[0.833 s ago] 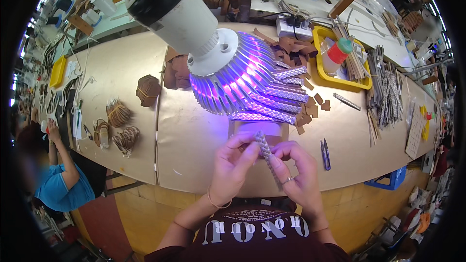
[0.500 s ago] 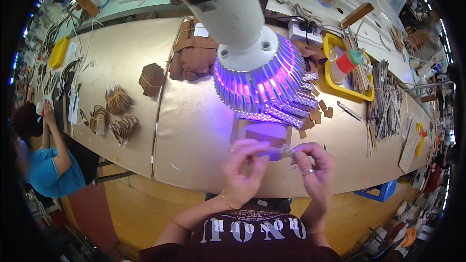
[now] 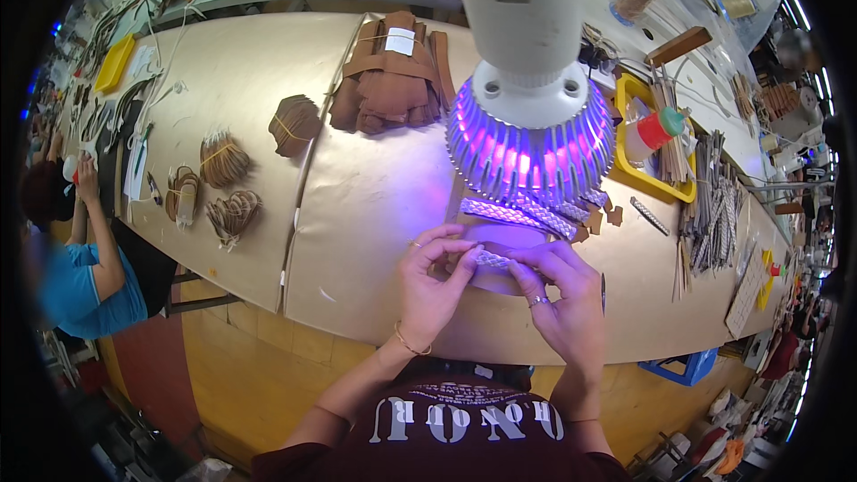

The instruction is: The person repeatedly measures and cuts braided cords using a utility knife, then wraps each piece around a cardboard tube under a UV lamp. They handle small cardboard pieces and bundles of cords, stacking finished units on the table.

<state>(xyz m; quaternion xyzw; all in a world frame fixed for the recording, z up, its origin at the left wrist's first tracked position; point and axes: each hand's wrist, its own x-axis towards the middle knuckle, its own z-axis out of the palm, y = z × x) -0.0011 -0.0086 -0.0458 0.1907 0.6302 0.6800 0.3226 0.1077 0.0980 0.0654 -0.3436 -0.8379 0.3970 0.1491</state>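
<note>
While forearms [image 3: 357, 390] angle inward, left hand [image 3: 431, 287] pinching braided strip [image 3: 491, 259], right hand [image 3: 568, 296] likewise

Left hand [image 3: 430, 293]: thumb and fingertips pinched. Right hand [image 3: 566, 302]: thumb and bent fingers pinched, just beside the left. Forearms [image 3: 357, 388]: two, bare, angled inward.

The single view comes from the left of two wide fisheye cameras on the wearer's head, looking steeply down and forward over the shirt front [image 3: 464, 424] to the hands [image 3: 427, 296] and counter [image 3: 361, 201]; the lamp [image 3: 525, 98] looms large near the lens, and edges bend toward the dark rim
</note>
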